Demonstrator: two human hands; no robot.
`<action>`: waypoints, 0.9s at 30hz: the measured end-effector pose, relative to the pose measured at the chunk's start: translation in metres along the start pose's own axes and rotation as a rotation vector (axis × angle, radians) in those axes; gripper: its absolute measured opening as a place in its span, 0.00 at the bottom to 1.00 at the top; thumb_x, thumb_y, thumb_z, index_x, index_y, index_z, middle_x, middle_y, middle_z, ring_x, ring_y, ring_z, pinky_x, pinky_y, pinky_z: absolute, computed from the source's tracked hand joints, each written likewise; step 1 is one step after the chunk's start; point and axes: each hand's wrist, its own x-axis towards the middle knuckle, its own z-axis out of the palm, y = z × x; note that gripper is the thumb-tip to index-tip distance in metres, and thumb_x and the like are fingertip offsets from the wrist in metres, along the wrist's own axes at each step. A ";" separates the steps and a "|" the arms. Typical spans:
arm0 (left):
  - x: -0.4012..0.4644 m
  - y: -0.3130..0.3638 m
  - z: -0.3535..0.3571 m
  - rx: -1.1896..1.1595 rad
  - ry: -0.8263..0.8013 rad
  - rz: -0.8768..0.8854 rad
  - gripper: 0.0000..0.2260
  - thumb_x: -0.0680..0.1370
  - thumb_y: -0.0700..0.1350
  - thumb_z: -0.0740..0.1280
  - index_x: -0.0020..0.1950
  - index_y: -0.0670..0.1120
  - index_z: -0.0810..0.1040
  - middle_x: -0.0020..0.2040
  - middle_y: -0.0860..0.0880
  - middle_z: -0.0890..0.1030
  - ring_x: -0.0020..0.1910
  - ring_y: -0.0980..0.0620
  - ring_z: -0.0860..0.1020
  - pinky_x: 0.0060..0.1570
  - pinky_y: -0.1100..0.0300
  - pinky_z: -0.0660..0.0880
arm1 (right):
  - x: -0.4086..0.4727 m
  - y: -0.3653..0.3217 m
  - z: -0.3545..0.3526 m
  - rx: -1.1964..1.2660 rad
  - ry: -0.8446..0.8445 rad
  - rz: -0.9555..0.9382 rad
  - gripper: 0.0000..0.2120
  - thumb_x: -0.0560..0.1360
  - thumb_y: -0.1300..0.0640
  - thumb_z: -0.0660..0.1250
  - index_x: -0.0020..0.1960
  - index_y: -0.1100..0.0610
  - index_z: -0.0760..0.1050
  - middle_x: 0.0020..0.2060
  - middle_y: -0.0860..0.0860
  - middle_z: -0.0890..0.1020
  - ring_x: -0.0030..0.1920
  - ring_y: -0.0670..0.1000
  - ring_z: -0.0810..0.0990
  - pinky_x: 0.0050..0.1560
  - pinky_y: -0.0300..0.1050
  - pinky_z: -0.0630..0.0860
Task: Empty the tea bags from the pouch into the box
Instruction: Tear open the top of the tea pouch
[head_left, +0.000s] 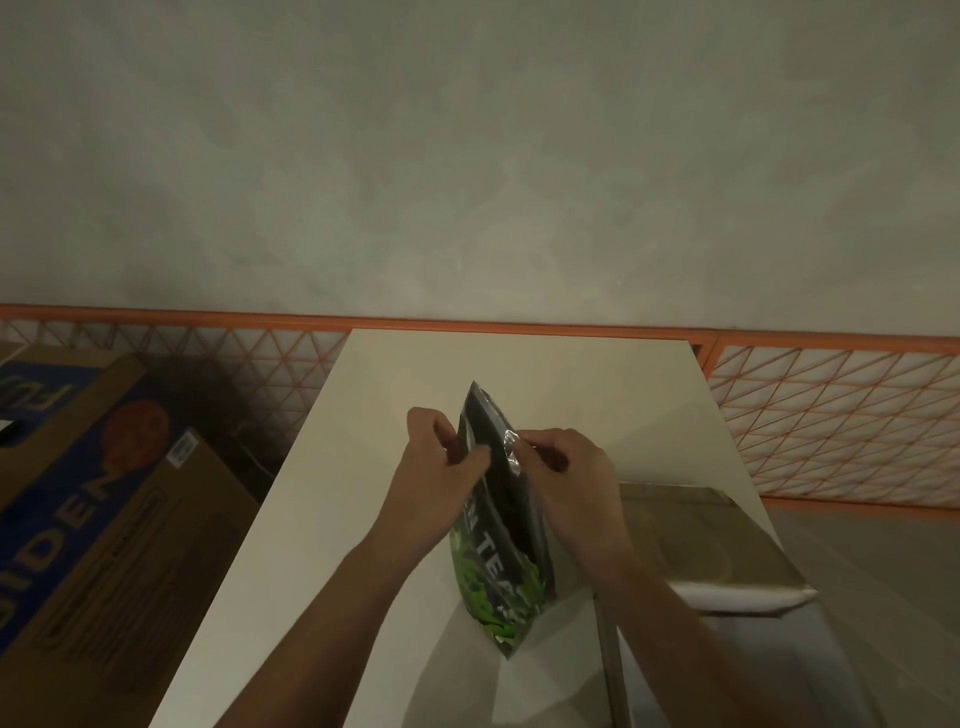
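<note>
A black and green tea pouch (501, 551) stands upright on the white table (363, 467), its top edge pointing away from me. My left hand (436, 462) pinches the left side of the pouch's top. My right hand (566, 467) pinches the right side, where silver foil shows at the mouth. An open box (727, 551) with a pale inside and a white front rim sits just right of the pouch, partly behind my right forearm. No tea bags are visible.
A large brown and blue cardboard carton (104, 509) lies on the floor to the left of the table. An orange-framed mesh barrier (831, 410) runs along the grey wall behind. The table's far half is bare.
</note>
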 end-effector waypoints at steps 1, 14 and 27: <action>-0.003 0.000 -0.001 0.018 -0.008 0.002 0.16 0.78 0.40 0.69 0.47 0.51 0.61 0.43 0.46 0.74 0.40 0.51 0.77 0.34 0.62 0.73 | 0.000 -0.001 -0.002 -0.010 -0.001 -0.009 0.07 0.76 0.54 0.70 0.52 0.52 0.82 0.44 0.44 0.82 0.43 0.40 0.80 0.38 0.26 0.73; -0.004 -0.008 -0.038 0.032 0.252 0.091 0.15 0.78 0.31 0.67 0.48 0.48 0.65 0.42 0.44 0.76 0.42 0.43 0.82 0.39 0.48 0.84 | 0.010 0.005 -0.035 -0.016 0.066 0.092 0.03 0.72 0.56 0.75 0.44 0.53 0.82 0.38 0.47 0.84 0.39 0.50 0.83 0.40 0.50 0.84; -0.007 0.006 -0.014 0.162 0.205 0.079 0.11 0.79 0.46 0.70 0.61 0.54 0.84 0.53 0.55 0.86 0.49 0.59 0.82 0.53 0.66 0.76 | -0.005 -0.009 -0.016 -0.115 -0.083 0.067 0.06 0.73 0.54 0.73 0.44 0.53 0.76 0.37 0.45 0.79 0.36 0.43 0.77 0.32 0.31 0.68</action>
